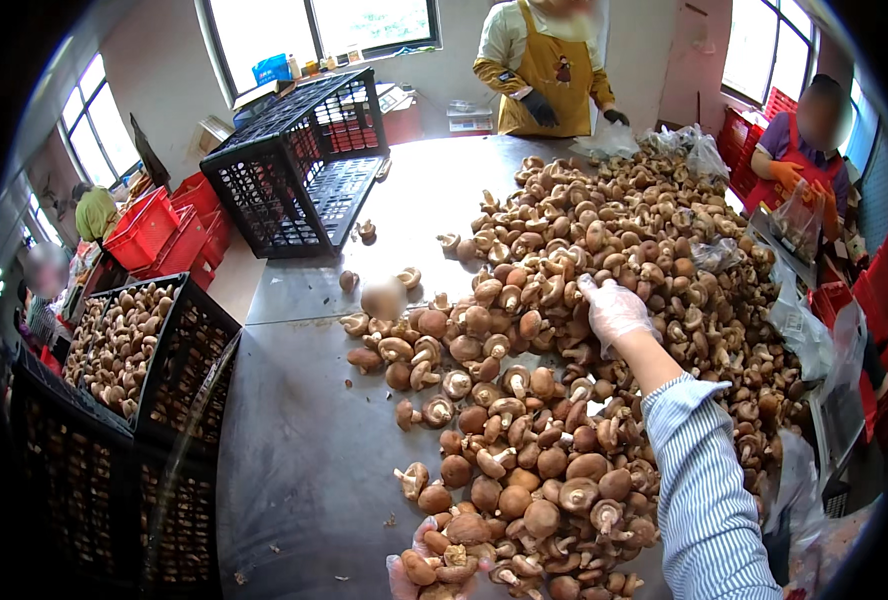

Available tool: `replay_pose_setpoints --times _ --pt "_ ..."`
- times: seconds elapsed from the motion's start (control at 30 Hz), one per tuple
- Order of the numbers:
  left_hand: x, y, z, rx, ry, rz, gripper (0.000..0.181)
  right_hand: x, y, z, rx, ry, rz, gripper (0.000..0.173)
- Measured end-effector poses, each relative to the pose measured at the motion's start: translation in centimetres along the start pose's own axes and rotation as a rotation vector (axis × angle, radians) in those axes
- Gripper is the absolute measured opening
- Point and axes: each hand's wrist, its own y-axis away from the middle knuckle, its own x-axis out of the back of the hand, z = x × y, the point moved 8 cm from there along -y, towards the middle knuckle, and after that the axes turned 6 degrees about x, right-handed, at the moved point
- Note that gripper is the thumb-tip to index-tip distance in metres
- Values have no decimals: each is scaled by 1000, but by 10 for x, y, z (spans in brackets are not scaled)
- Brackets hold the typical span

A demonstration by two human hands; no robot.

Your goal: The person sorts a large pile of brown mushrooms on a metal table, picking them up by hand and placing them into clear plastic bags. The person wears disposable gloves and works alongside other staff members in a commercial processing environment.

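Observation:
A large heap of brown shiitake mushrooms (541, 450) covers the right part of a metal table (301, 450). My right hand (618, 311), in a clear plastic glove below a striped sleeve, reaches onto the middle of the heap; its fingertips touch mushrooms, and whether they grip one cannot be told. Low in the picture, my left hand (406, 574), gloved likewise, is mostly hidden under several mushrooms that it holds at the heap's near edge. A few loose mushrooms lie left of the heap.
An empty black plastic crate (264, 187) lies on its side at the table's far left. Black crates (188, 382) filled with mushrooms stand left of the table. A co-worker in a yellow apron (556, 75) stands opposite, another in a red apron (781, 169) at right. Plastic bags (804, 337) edge the heap.

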Motion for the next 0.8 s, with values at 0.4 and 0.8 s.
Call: replay_pose_setpoints --times 0.4,0.8 --pt "-19 -8 -2 52 7 -179 91 0 104 -32 311 -814 -540 24" --pt "3 5 23 32 24 -42 89 -53 4 -46 129 -1078 -134 23"
